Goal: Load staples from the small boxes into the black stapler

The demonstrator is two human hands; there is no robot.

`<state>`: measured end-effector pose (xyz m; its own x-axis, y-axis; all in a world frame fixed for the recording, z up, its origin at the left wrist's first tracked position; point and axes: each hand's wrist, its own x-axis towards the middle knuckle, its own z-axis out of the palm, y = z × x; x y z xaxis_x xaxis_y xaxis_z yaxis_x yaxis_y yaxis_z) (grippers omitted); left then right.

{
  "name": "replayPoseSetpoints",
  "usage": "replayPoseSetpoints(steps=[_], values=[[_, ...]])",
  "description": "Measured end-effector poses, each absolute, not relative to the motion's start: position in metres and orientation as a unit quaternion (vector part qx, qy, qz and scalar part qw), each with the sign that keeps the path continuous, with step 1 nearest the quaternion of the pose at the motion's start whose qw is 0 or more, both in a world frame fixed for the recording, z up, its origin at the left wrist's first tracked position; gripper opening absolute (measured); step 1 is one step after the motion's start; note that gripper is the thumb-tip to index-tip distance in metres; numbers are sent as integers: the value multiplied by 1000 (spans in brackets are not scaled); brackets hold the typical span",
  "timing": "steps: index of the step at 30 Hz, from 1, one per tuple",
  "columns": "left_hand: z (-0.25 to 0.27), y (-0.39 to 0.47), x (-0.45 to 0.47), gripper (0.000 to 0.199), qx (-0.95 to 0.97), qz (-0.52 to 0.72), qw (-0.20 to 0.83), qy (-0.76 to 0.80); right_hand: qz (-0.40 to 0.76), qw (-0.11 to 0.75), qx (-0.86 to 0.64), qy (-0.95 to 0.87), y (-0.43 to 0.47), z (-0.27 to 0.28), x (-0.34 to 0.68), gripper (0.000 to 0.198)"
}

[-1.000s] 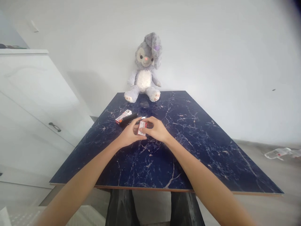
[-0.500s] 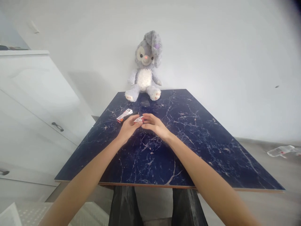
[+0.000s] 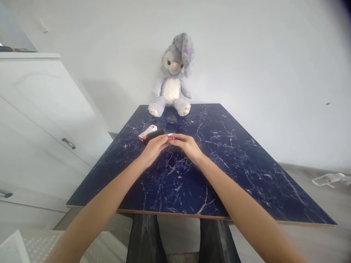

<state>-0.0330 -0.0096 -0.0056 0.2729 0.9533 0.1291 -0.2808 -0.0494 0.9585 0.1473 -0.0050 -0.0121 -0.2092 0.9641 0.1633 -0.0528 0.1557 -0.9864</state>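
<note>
Between my fingertips, over the far middle of the table, is a small red-and-white box (image 3: 170, 137); its print is too small to read. My left hand (image 3: 155, 148) pinches it from the left side. On the other side, my right hand (image 3: 188, 145) has its thumb and fingers closed on the box's right end. Just beyond my left hand lies a black oblong object (image 3: 154, 134), partly covered by that hand. Against it rests a white box with orange and red ends (image 3: 147, 132).
A grey plush rabbit (image 3: 172, 89) sits at the far edge of the dark blue marbled table (image 3: 219, 164), against the wall. White drawers (image 3: 41, 128) stand close on the left. A clear plastic item (image 3: 330, 179) lies on the floor at right.
Both hands have closed in on the small box. It has turned, now showing more of a red side than its white face. The view has shifted slightly.
</note>
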Motion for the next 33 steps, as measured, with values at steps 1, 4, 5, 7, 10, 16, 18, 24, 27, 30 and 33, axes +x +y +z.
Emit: replayPoseSetpoints(steps=[1,4,5,7,10,16,18,24,27,30,33], values=[[-5,-10,-33,33,510,510,603,341,526,492,-384,-578,-5,-12,147,41],[-3,-11,-34,44,501,504,596,373,553,497,-367,-559,-5,-14,146,41],[-3,-11,-35,45,505,499,596,376,559,500,-365,-551,-4,-14,146,41],[-4,-11,-36,44,514,490,593,380,567,506,-362,-539,-3,-16,146,43],[-8,-9,-39,47,529,479,579,393,572,509,-366,-529,-4,-16,145,42],[-6,0,-49,50,577,493,522,388,564,507,-371,-536,-7,-12,140,47],[1,7,-64,50,595,535,426,421,518,516,-402,-552,-5,-16,140,44],[6,33,-133,45,525,474,-5,707,222,450,-530,-684,7,-45,145,36],[-3,40,-151,50,529,301,28,793,163,399,-559,-708,20,-56,142,43],[-9,42,-152,50,593,286,16,753,119,370,-580,-716,37,-57,134,51],[-10,41,-150,35,720,316,-19,618,103,351,-586,-723,49,-53,125,53]])
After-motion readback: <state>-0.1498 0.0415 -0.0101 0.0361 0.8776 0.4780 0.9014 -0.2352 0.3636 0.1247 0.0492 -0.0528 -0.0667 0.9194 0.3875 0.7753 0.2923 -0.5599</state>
